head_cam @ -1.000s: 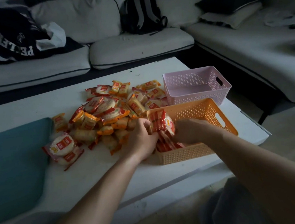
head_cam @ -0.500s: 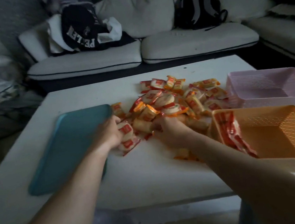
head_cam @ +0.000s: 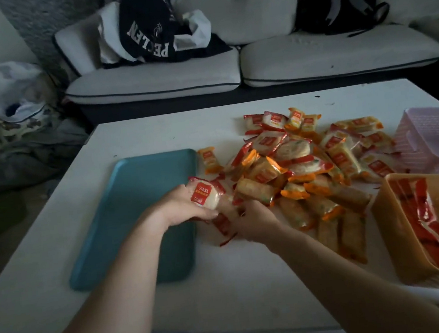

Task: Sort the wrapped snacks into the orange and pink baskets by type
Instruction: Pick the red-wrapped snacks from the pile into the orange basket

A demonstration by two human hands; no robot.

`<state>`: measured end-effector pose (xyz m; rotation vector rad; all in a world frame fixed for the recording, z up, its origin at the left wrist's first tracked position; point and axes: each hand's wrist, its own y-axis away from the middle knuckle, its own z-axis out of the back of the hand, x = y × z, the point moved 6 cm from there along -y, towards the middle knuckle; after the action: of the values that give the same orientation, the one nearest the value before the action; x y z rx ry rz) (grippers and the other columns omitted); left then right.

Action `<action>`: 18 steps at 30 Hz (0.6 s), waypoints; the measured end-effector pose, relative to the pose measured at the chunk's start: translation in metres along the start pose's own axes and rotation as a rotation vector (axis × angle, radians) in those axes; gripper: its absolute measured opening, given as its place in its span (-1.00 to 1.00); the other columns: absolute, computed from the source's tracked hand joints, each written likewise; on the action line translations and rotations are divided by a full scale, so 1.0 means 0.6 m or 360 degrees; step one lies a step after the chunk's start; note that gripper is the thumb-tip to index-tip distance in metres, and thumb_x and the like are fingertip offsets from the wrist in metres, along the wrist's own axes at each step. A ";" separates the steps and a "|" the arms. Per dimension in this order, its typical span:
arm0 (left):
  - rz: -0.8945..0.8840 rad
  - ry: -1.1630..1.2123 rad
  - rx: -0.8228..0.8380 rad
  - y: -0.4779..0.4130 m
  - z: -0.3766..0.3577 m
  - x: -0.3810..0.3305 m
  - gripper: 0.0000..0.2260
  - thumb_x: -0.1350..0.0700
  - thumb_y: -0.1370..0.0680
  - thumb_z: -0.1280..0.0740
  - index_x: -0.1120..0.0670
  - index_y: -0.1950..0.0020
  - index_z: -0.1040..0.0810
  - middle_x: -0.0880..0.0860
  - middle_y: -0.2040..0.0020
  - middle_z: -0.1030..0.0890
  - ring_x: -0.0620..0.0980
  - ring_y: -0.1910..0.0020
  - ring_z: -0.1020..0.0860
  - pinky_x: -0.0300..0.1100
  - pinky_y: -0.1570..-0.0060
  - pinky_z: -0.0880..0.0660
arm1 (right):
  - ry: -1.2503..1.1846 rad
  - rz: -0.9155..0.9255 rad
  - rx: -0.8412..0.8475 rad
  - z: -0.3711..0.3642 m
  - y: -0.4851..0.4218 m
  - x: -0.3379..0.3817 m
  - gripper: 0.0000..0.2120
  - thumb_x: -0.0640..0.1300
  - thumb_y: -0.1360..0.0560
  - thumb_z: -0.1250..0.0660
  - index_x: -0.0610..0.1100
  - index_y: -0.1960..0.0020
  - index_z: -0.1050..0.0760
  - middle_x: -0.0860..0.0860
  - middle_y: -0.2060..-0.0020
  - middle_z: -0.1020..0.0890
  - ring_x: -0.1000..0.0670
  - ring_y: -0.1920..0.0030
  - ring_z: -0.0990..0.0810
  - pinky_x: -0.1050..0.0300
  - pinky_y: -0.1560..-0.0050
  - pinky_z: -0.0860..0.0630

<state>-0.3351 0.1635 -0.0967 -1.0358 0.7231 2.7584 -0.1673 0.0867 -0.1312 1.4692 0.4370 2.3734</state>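
Left hand is gripping round red-label snack at frame centre; right hand is clutching adjacent red-wrapped packets.

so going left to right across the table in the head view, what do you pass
teal tray → left hand holding a round red-wrapped snack → snack pile → orange basket, with the pink basket behind it
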 end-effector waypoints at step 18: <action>0.0410 0.1505 -0.0380 -0.004 0.032 0.048 -0.61 -0.02 -0.42 -0.58 0.05 -0.19 -0.62 0.08 0.01 -0.74 0.03 0.05 -0.68 -0.14 0.23 -0.52 | 0.1391 0.0149 -0.0359 -0.041 -0.083 0.111 -0.32 0.03 -0.54 -0.36 -0.25 -0.52 -0.20 -0.19 -0.40 -0.42 -0.22 -0.39 -0.37 -0.08 -0.30 -0.41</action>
<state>-0.3676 0.1724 -0.1036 -2.5064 0.6240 2.4620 -0.2123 0.1570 -0.1087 0.2993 0.2674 2.9227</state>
